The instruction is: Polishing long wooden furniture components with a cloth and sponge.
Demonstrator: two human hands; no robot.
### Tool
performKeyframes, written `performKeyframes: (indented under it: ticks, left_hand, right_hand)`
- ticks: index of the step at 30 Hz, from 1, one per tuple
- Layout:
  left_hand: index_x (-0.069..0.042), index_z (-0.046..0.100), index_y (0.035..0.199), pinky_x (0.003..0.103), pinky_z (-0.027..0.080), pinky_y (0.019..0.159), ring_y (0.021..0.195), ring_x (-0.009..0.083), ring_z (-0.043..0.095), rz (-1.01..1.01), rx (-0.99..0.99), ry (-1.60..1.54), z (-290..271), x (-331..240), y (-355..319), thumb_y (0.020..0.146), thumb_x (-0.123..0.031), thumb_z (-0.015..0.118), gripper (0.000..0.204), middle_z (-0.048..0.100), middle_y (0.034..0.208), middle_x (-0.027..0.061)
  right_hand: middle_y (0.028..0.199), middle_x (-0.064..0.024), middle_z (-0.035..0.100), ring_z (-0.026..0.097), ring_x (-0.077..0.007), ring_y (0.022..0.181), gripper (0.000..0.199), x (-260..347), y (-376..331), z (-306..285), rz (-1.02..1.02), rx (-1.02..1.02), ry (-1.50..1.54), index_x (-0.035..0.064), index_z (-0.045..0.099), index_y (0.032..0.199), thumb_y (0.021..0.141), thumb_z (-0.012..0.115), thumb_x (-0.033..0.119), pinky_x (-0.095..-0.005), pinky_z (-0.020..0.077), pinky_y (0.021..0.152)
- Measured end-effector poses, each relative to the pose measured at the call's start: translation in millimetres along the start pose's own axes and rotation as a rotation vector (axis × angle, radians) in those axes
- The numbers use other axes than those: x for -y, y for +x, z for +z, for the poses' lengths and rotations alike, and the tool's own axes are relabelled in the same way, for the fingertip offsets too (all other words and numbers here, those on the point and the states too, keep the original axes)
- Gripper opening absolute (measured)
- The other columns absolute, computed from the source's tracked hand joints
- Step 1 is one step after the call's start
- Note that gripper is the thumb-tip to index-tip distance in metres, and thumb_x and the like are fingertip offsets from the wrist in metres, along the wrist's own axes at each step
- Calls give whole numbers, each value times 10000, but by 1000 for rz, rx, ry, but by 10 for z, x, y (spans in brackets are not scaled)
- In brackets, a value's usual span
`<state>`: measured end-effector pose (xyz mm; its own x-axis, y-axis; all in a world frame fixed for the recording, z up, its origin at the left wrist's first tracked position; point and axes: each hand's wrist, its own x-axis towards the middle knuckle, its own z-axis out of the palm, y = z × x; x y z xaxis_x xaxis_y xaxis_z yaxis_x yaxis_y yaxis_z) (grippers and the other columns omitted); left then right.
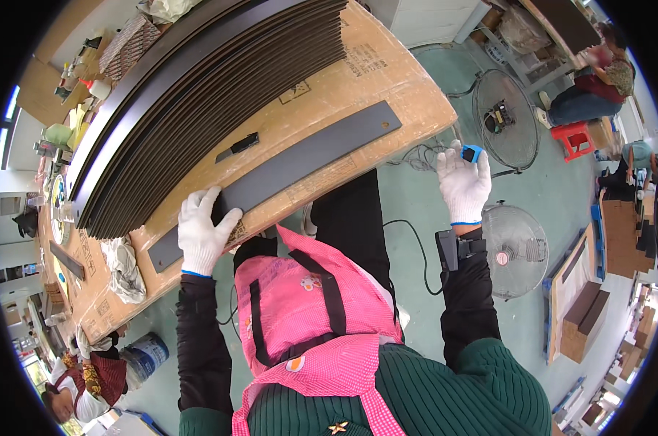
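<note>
pressing the dark strip (307, 158) flat should steady it: your left hand (203, 231) lies across, fingers released; in your right hand (463, 187), fingers grasp the blue block (471, 153).

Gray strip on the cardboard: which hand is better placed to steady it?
Probably the left hand: it rests on the gray strip, while the right hand is out past the table, holding a small blue object.
</note>
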<state>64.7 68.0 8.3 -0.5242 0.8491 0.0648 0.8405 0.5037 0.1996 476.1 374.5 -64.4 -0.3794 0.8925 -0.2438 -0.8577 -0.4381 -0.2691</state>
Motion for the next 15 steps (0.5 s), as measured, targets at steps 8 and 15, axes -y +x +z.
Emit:
performKeyframes:
  ticks: [8,15]
  left_hand:
    - [-86,671,1404,499,449,1111,1264,362,571,-33,-143,-33,273,-68,-107,730,-506,898,826,636,1321,136]
    - [-109,671,1403,492,443,1110,1260,365,568,-19,-192,-57,331,-41,-102,735,-477,884,792,643,1306,126]
  right_hand:
    - [1254,-177,667,664,-326,1083,342,-207,30,227,28,48,-75,87,623,1215,1018,717,351,-529,553,1026]
    - [1229,-155,667,658,-316,1061,411,-359,177,342,47,36,-165,60,607,1273,1015,720,359,-516,541,1019]
